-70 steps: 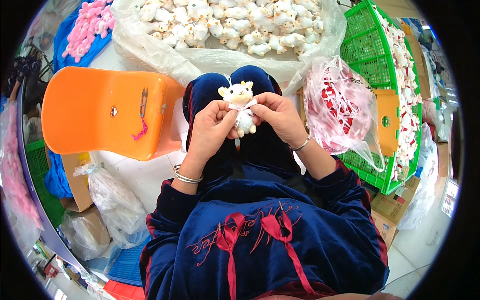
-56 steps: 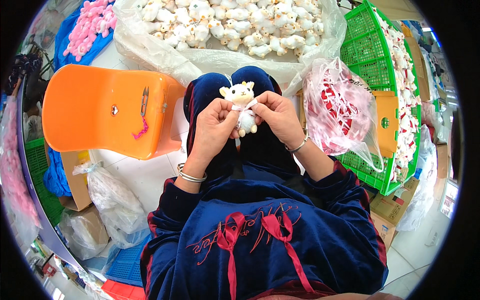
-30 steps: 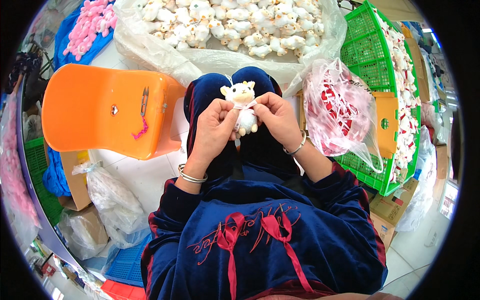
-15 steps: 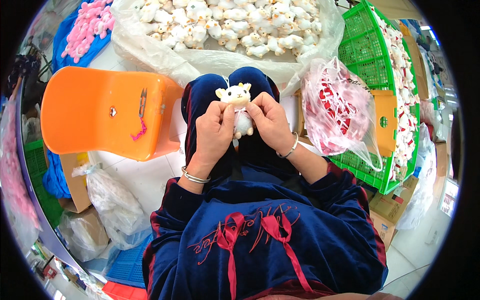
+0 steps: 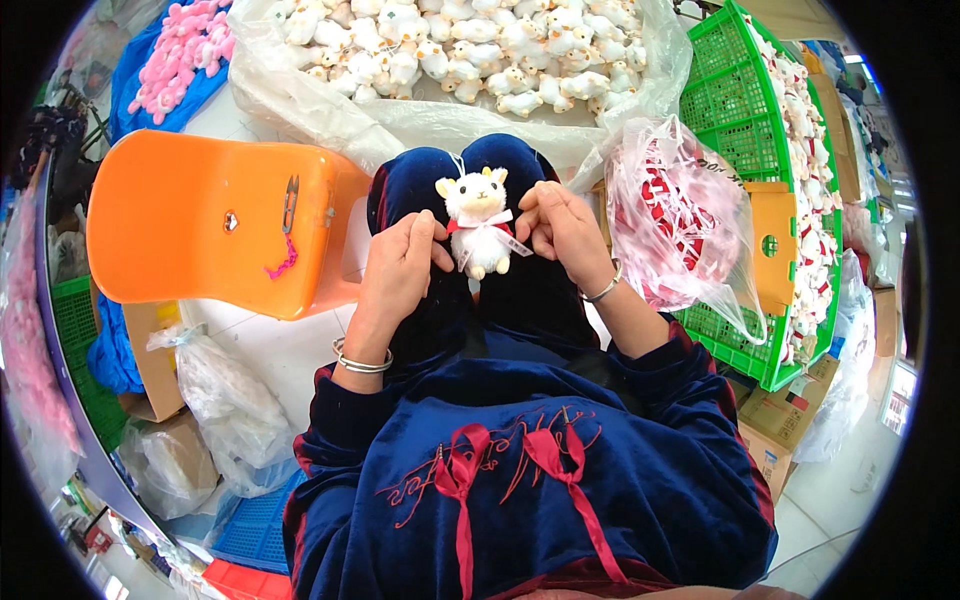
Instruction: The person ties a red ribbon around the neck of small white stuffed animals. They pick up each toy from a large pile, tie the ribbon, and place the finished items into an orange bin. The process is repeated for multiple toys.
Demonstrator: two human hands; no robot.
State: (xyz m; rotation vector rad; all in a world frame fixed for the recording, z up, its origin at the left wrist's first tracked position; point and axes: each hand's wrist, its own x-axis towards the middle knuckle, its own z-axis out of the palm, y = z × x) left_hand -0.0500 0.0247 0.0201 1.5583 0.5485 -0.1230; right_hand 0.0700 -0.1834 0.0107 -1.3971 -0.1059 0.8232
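A small white plush animal (image 5: 478, 222) with a red and white ribbon at its neck stands upright over my knees, which are clad in dark blue velvet. My left hand (image 5: 400, 270) pinches the ribbon at the toy's left side. My right hand (image 5: 562, 222) pinches the ribbon end at its right side. Both wrists wear thin silver bangles. The two hands are now apart, with the toy fully visible between them.
An orange plastic chair seat (image 5: 200, 225) at my left carries small thread snips (image 5: 290, 203) and a pink thread scrap. A clear bag of white plush toys (image 5: 450, 50) lies ahead. A bag of red and white ribbons (image 5: 680, 220) leans on a green crate (image 5: 745, 140). Pink toys (image 5: 185, 50) lie far left.
My hands have drawn apart from the toy's body, pulling the ribbon ends outward. The toy now shows fully between them.
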